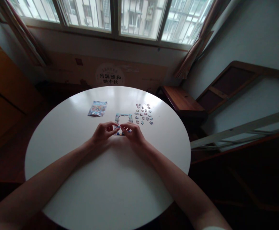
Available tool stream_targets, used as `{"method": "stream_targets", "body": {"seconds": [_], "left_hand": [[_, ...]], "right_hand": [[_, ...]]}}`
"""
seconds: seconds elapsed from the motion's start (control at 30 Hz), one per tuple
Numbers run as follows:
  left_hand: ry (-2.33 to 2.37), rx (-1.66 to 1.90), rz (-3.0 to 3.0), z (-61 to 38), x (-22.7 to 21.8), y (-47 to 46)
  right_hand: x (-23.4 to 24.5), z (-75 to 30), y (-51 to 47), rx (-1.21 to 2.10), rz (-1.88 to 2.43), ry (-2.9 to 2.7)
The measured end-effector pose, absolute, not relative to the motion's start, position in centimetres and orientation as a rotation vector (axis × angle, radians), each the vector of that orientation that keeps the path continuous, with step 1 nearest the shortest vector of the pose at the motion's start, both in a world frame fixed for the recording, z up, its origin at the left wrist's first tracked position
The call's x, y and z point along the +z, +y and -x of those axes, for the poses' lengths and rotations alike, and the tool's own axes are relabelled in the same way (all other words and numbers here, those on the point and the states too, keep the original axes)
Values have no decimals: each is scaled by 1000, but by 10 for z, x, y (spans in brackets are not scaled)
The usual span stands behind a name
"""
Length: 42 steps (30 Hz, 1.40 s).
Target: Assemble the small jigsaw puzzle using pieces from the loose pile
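Observation:
A partly assembled jigsaw puzzle [124,114] lies flat on the white round table [110,185], its border joined around an open middle. Over its lower half, my left hand [104,131] and my right hand [132,132] meet with thumbs and forefingers pinched close together. Between the fingertips is a tiny puzzle piece, mostly hidden by the fingers. My hands also cover parts of the puzzle's left and right sides. Just right of the puzzle, several loose puzzle pieces [142,110] lie spread out in rough rows.
A colourful printed packet [97,108] lies on the table, left of the puzzle. Beyond the table's right edge stands a wooden bench [184,99]. A large printed cardboard panel [139,73] leans below the barred windows [139,19].

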<state>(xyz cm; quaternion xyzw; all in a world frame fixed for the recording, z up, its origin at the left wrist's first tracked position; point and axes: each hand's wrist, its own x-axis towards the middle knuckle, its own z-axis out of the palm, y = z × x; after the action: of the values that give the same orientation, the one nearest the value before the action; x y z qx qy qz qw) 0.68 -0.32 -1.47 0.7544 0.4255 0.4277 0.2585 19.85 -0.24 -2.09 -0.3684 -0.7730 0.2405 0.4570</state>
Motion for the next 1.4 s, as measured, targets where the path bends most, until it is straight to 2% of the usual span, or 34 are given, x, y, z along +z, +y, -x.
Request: {"method": "stream_targets", "body": {"seconds": [0.33,0.57,0.9,1.17,1.4], "left_hand": [[1091,1156,-2069,-8,-16,-5],[1036,1120,-2092,-8,-16,-5],[1054,1213,-2207,-7,-15,-4],[1096,1218,-2163,-7,-14,-4],[1195,1245,-2067,-5,-12,-1]], "right_hand": [[-11,-197,-5,782,990,-1748],[-15,-199,2,1014,898,-1530],[-14,-197,-1,1161,854,-1532],[-15,-198,1,1162,883,-1533],[-16,-202,4,960,1002,-1576]]}}
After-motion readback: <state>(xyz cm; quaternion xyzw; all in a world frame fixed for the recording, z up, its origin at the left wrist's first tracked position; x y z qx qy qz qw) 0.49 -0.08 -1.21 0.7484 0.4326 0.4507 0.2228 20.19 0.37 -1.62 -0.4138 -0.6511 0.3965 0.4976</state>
